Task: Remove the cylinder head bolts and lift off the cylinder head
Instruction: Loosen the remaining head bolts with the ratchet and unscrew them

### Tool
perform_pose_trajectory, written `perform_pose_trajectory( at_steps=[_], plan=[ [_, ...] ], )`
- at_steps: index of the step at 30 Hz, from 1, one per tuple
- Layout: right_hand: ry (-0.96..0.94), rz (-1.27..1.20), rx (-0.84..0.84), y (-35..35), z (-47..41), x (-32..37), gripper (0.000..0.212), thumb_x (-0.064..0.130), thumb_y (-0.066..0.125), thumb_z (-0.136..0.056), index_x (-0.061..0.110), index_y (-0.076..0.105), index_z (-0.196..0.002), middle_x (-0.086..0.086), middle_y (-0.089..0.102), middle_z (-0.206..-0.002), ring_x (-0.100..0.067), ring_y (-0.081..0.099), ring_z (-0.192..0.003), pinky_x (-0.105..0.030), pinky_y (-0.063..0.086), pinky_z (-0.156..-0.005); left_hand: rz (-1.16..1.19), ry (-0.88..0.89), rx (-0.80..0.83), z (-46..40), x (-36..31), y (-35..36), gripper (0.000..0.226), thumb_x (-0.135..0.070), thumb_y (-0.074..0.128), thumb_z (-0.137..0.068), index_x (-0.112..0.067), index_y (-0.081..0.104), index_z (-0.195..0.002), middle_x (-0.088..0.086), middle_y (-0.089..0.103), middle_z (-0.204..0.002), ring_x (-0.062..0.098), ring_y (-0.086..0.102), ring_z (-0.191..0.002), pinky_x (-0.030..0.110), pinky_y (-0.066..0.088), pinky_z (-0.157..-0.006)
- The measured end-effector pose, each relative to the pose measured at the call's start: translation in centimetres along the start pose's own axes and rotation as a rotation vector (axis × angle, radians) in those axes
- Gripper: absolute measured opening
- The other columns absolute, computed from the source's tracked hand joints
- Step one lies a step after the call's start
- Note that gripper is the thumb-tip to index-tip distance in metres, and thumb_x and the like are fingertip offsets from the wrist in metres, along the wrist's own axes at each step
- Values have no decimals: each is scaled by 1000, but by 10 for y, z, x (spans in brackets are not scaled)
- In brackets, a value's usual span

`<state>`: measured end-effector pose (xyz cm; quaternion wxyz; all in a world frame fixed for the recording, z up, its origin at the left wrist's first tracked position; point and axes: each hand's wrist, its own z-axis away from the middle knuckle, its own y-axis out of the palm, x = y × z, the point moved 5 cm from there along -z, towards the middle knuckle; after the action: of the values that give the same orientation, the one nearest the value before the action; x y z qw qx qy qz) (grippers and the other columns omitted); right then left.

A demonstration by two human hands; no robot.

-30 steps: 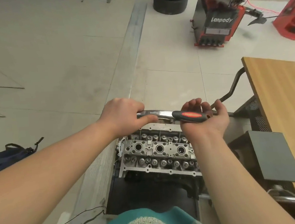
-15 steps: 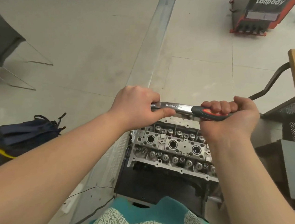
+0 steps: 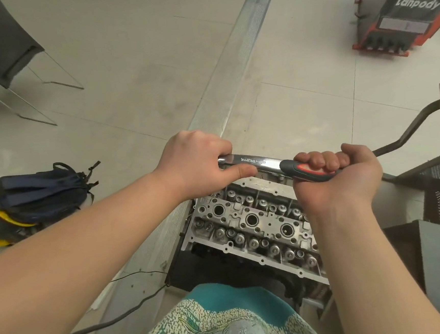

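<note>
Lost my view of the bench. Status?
Left hand on ratchet head, right hand gripping handle. Cylinder head still seated. Nothing blocking.

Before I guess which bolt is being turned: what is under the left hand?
The left hand covers the head of the ratchet wrench, above the far edge of the cylinder head. The socket and bolt beneath are hidden; only the shaft shows, running to the right hand.

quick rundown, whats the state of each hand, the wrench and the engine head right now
left hand: curled over the head end of the wrench
right hand: gripping the handle, palm up
wrench: level, held above the far edge of the engine head
engine head: on the engine, valve springs and plug holes exposed
backpack: lying on the floor
</note>
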<state>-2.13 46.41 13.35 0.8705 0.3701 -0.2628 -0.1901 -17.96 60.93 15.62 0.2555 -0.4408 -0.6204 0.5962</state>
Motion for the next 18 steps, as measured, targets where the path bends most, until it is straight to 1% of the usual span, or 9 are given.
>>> perform_pose_trajectory(
  at_steps=[3, 7, 13, 16, 18],
  plan=[
    [14, 15, 4, 4, -6, 1, 36, 16, 52, -89, 21, 31, -59, 4, 26, -59, -21, 31, -48, -31, 47, -60, -8, -33, -2, 0, 0, 0, 79, -99, 18, -76, -32, 59, -72, -16, 58, -66, 15, 60, -70, 32, 47, -67],
    [45, 36, 16, 7, -15, 1, 36, 15, 53, -87, 21, 32, -58, 5, 27, -59, -21, 32, -48, -31, 47, -61, -4, -92, -2, -1, 1, 2, 75, -102, 18, -73, -36, 55, -71, -18, 58, -67, 13, 59, -72, 31, 48, -68],
    [81, 80, 34, 17, -33, 3, 34, 15, 54, -84, 21, 33, -58, 5, 26, -59, -22, 32, -48, -32, 45, -60, -36, -182, -15, -2, 2, 3, 78, -102, 17, -74, -33, 53, -66, -15, 58, -66, 15, 60, -70, 32, 50, -66],
    [113, 129, 43, 26, -45, 4, 34, 15, 53, -85, 20, 33, -57, 5, 27, -59, -21, 32, -48, -32, 46, -61, -47, -249, -29, -3, 2, 4, 83, -101, 18, -75, -30, 60, -69, -14, 58, -65, 11, 58, -67, 28, 43, -59],
    [141, 161, 42, 33, -53, 4, 36, 15, 53, -85, 20, 33, -56, 5, 26, -59, -21, 31, -47, -31, 45, -60, -49, -292, -43, -3, 0, 3, 82, -101, 19, -76, -30, 59, -67, -15, 56, -62, 7, 54, -62, 25, 37, -55]
  ],
)
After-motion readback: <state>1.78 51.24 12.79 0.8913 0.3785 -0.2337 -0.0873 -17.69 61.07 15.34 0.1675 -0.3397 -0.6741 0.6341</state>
